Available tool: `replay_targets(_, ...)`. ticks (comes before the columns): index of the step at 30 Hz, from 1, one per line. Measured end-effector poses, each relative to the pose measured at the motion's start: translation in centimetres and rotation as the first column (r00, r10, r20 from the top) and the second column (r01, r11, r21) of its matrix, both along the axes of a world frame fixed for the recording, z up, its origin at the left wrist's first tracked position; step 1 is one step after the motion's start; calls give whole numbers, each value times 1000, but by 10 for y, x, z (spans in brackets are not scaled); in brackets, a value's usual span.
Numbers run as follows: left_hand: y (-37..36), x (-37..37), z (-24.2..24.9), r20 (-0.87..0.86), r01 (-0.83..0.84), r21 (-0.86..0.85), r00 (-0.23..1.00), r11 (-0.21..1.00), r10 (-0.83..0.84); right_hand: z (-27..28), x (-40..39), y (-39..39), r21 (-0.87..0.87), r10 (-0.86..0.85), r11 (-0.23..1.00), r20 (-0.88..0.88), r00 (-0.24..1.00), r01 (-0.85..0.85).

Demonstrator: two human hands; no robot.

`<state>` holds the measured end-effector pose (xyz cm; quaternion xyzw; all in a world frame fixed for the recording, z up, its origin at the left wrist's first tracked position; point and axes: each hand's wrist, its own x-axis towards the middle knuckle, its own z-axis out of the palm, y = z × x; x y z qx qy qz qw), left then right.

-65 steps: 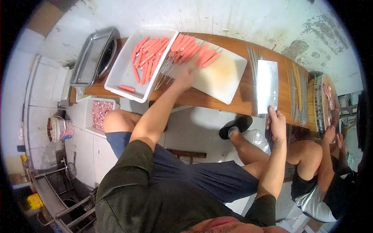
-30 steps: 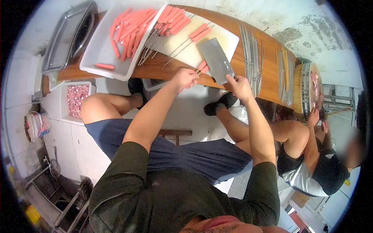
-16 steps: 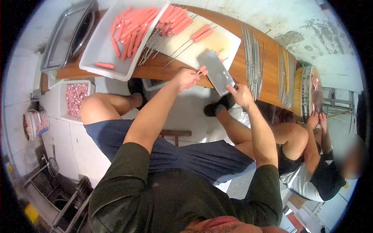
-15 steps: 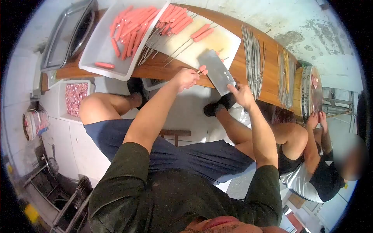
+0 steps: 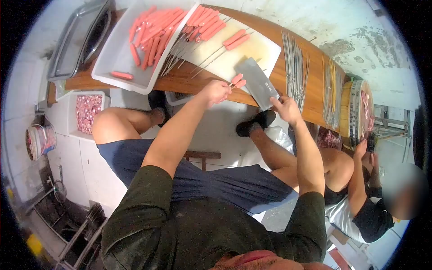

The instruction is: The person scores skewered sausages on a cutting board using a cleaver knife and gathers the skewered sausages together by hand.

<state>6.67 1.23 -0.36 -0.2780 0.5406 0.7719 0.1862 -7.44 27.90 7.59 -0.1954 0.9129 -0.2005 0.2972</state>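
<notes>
My left hand (image 5: 217, 92) is closed around thin metal skewers, with pink sausages (image 5: 237, 81) threaded on their ends, just off the front edge of the white cutting board (image 5: 269, 48). My right hand (image 5: 286, 110) grips a cleaver (image 5: 257, 80) by its handle. Its broad blade lies over the near right corner of the board and partly hides it. Beyond the blade, two skewered sausages (image 5: 236, 39) rest on the board. A heap of skewered sausages (image 5: 208, 26) covers the board's left end, skewer ends pointing toward me.
Left of the board stands a white bin (image 5: 101, 67) of loose sausages. Bare metal skewers (image 5: 294, 67) lie on the wooden table (image 5: 315, 76). At right, a co-worker sits by a round chopping block (image 5: 353, 105) with meat. A tub of chopped meat (image 5: 88, 112) stands lower left.
The cleaver and my right hand have shifted slightly right. My left hand's skewered sausages have moved a little right too. The co-worker's hands have dropped lower beside the chopping block.
</notes>
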Motion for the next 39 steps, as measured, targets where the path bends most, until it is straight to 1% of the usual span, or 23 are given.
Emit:
replay_targets(1, 0, 1, -1, -6, 2, -6, 1000, 1000, -2, 6, -3, -5, 26, -8, 1000, -1, 1000, 8)
replay_targets(2, -1, 1, -1, -13, 5, -12, 1000, 1000, -6, 9, -4, -14, 0, -56, 998, 18, 998, 56)
replay_targets(6, -1, 0, 0, 6, 1, -29, 1000, 1000, -1, -2, -14, -40, -13, -29, 1000, -145, 989, 27)
replay_targets(9, -2, 0, 2, 13, -10, -11, 1000, 1000, 10, 12, -4, -28, 6, 13, 1000, -82, 997, -13)
replay_targets(10, -3, 0, 0, 4, -6, -10, 1000, 1000, 6, 10, -6, -17, 40, 79, 996, -81, 994, -76)
replay_targets(13, -3, -3, -5, -16, 16, -9, 1000, 1000, -16, 3, -13, 3, 23, -31, 999, 19, 999, 30)
replay_targets(15, -3, -2, -6, -17, 22, -14, 1000, 1000, -22, -3, -19, -2, 1, -51, 999, -42, 998, 51)
replay_targets(17, -4, -2, -3, -17, 17, -11, 1000, 1000, -17, 9, -23, -25, -6, -59, 998, -105, 993, 59)
replay_targets(18, -4, -1, -1, -18, 11, -10, 1000, 1000, -11, 15, -25, -33, 9, -62, 998, -48, 997, 63)
replay_targets(21, -4, -1, -1, -33, 9, -50, 999, 999, -10, 0, -26, -24, -19, 0, 1000, -172, 985, -4)
replay_targets(22, -6, -4, 1, -37, 5, -44, 999, 999, -6, 8, -22, -18, -1, 61, 998, -200, 978, -63)
replay_targets(25, -3, -2, -1, -29, 7, -21, 1000, 1000, -7, 20, -18, -3, -25, 18, 1000, -19, 1000, -19)
replay_targets(26, -3, -2, -2, -30, 11, -21, 999, 1000, -12, 28, -22, -3, 53, -57, 997, 103, 993, 52)
replay_targets(29, -4, -2, -2, -18, 19, -32, 1000, 999, -20, 11, -37, -17, 7, -98, 995, -11, 995, 98)
replay_targets(30, -5, -2, -1, -13, 16, -36, 1000, 999, -16, 1, -43, -20, -56, -63, 997, -89, 994, 58)
replay_targets(32, -5, -2, 0, -8, 12, -56, 1000, 998, -13, -12, -49, -23, -7, -57, 998, -98, 994, 56)
replay_targets(33, -5, -2, 3, -9, 8, -63, 1000, 998, -8, -9, -50, -28, 20, -50, 998, -104, 993, 53)
replay_targets(34, -6, -3, 4, -2, 15, -59, 1000, 998, -15, -4, -44, -24, -60, -35, 998, -112, 993, 29)
replay_targets(37, -6, -1, 1, 5, 29, -40, 1000, 999, -29, 15, -31, -4, 25, -94, 995, 32, 995, 93)
replay_targets(38, -8, -2, -2, -8, 36, -40, 999, 999, -37, 9, -33, 9, 5, -46, 999, -3, 999, 46)
replay_targets(39, -8, -3, -2, -22, 47, -41, 999, 998, -48, 8, -35, 17, -32, -65, 997, 15, 998, 65)
